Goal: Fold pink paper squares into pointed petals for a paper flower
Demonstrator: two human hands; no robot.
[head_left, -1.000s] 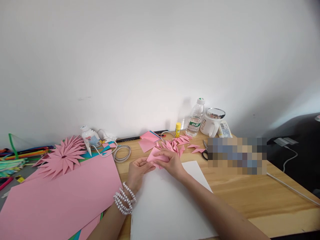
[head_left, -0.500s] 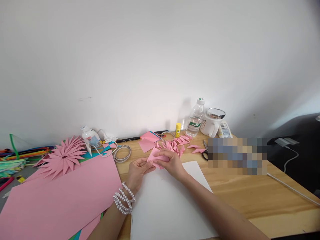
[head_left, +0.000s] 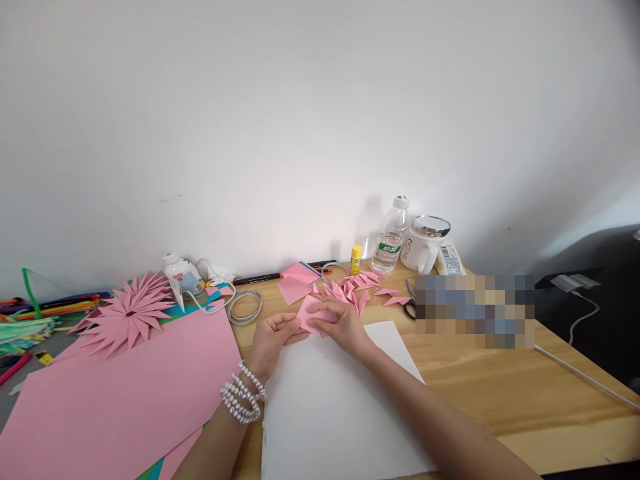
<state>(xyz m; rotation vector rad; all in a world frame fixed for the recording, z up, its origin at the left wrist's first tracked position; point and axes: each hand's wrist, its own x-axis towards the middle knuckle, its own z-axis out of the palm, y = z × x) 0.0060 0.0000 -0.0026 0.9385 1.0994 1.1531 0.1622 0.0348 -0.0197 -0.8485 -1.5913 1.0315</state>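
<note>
A small pink piece of paper (head_left: 306, 312) is held up between both hands, above the far end of a white board (head_left: 345, 407). My right hand (head_left: 345, 328) pinches it from the right, thumb in front and fingers over the top. My left hand (head_left: 274, 337), with strands of beads on the wrist, has its thumb and fingers closed at the paper's left edge. Just behind the hands lies a pile of folded pink paper pieces (head_left: 345, 290). Flat pink paper squares (head_left: 294, 291) rest to the left of that pile.
Large pink sheets (head_left: 135, 400) and a pink folded-paper star wheel (head_left: 131, 312) lie on the left. Toward the wall stand a glue stick (head_left: 355, 260), a water bottle (head_left: 391, 237) and a white mug (head_left: 425, 245). Scissors (head_left: 410, 305) lie at right, beside a blurred patch. A coiled cable (head_left: 245, 308) sits left.
My left hand has shifted slightly left, to the paper's edge, uncovering more of its left side. My right hand stays in nearly the same place, still pinching the paper.
</note>
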